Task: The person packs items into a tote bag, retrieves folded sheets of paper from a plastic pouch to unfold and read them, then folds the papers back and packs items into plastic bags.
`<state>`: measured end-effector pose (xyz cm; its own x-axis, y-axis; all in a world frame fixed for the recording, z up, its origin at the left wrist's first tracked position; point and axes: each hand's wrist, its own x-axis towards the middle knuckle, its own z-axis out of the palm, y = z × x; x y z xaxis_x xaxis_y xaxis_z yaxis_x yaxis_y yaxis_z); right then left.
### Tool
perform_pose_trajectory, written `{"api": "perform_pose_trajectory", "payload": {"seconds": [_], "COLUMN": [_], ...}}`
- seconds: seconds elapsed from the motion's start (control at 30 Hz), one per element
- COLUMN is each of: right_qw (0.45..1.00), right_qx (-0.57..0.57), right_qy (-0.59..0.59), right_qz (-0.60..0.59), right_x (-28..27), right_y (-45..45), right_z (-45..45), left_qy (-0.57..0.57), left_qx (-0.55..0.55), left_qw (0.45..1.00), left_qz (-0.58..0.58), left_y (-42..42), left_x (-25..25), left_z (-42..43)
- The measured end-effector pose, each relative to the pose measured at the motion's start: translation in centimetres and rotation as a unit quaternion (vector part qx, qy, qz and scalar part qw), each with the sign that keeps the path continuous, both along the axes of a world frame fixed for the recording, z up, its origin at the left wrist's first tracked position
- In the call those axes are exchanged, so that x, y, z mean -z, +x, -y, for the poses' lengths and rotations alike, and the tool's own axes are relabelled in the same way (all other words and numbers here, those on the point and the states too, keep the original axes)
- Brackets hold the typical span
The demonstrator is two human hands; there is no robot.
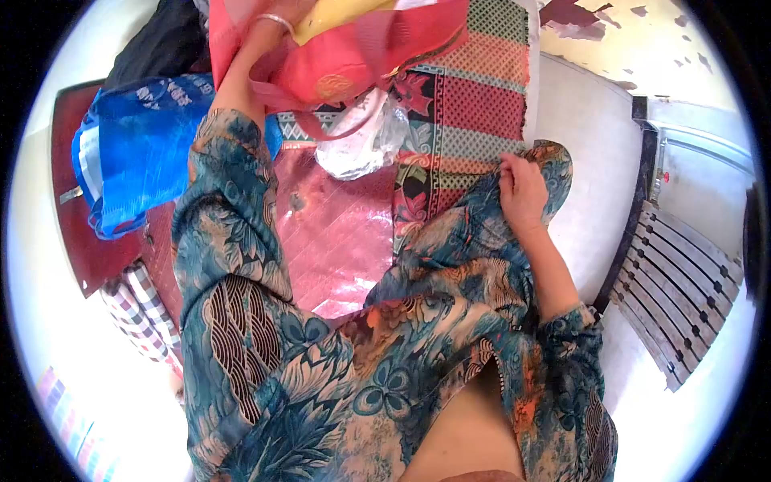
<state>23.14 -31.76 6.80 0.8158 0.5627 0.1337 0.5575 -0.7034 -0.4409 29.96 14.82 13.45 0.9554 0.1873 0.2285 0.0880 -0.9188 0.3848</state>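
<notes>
My left hand (293, 10) reaches up to a red bag (325, 68) at the top, a bracelet (277, 22) around the wrist. Its fingers are hidden at the frame's edge, so its hold cannot be made out. Right beside it is something yellow (329, 18) at the bag's mouth. The bag's pink strap loops down over a crumpled clear plastic bag (361, 149). My right hand (524, 191) rests by my raised knee, on the patterned cloth of my clothing (450, 265). Its fingers are curled in, and nothing shows in them.
A blue bag (148, 145) stands at the left, with dark fabric (161, 40) behind it. Under the bags lie a shiny red mat (337, 233) and a checked, flower-patterned cloth (482, 88). A slatted wooden rack (679, 293) is at the right, and a checkered cloth (140, 313) at lower left.
</notes>
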Motion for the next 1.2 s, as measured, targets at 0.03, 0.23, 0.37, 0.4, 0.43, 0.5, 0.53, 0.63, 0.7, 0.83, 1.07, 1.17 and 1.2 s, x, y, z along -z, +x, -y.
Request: {"api": "perform_pose_trajectory", "payload": {"seconds": [0.03, 0.23, 0.37, 0.4, 0.43, 0.5, 0.53, 0.63, 0.7, 0.83, 1.07, 1.17, 1.2], "right_qw": [1.000, 0.998, 0.998, 0.998, 0.998, 0.999, 0.999, 0.997, 0.998, 0.998, 0.998, 0.996, 0.995], "right_qx": [0.005, 0.000, 0.002, 0.000, -0.002, -0.004, -0.004, -0.022, -0.019, -0.032, -0.006, 0.013, 0.020], "right_qy": [0.016, 0.057, 0.066, 0.060, 0.055, 0.051, 0.049, 0.073, 0.052, 0.047, 0.065, 0.090, 0.095], "right_qz": [-0.019, -0.025, -0.025, -0.021, -0.015, -0.016, -0.017, -0.020, -0.011, 0.008, 0.010, 0.000, -0.003], "right_x": [0.0, 0.7, 0.5, 0.5, 0.4, 0.1, 0.0, 0.6, 0.9, 1.0, 1.7, 1.6, 1.8], "right_y": [-0.1, 0.4, 0.2, 0.2, 0.3, 0.2, 0.1, 0.3, 0.1, 0.0, -0.3, -0.9, -0.9], "right_z": [0.0, 0.8, 0.8, 0.8, 0.8, 0.7, 0.8, 1.3, 1.5, 1.8, 2.9, 3.1, 3.3], "left_qy": [-0.010, -0.207, -0.163, -0.111, -0.054, -0.064, -0.053, -0.039, -0.089, -0.036, 0.062, -0.040, -0.051], "left_qx": [-0.032, 0.035, -0.042, -0.012, 0.013, 0.094, 0.103, 0.096, 0.151, 0.055, -0.098, -0.027, -0.032], "left_qw": [0.999, 0.973, 0.960, 0.953, 0.939, 0.968, 0.971, 0.976, 0.975, 0.998, 0.990, 0.998, 0.998], "left_qz": [-0.021, 0.098, 0.222, 0.281, 0.339, 0.222, 0.208, 0.190, 0.136, 0.022, -0.081, -0.027, -0.025], "left_y": [-0.3, -4.9, -14.6, -15.9, -17.1, -20.0, -20.9, -23.3, -24.5, -23.2, -20.1, -19.2, -18.8], "left_x": [-1.4, -7.4, -11.4, -10.6, -9.8, -7.0, -4.3, -1.6, -1.5, 0.5, 10.4, 12.4, 12.4], "left_z": [1.1, 6.3, 14.0, 16.4, 18.9, 21.5, 22.4, 24.5, 25.9, 24.9, 18.4, 16.4, 16.7]}}
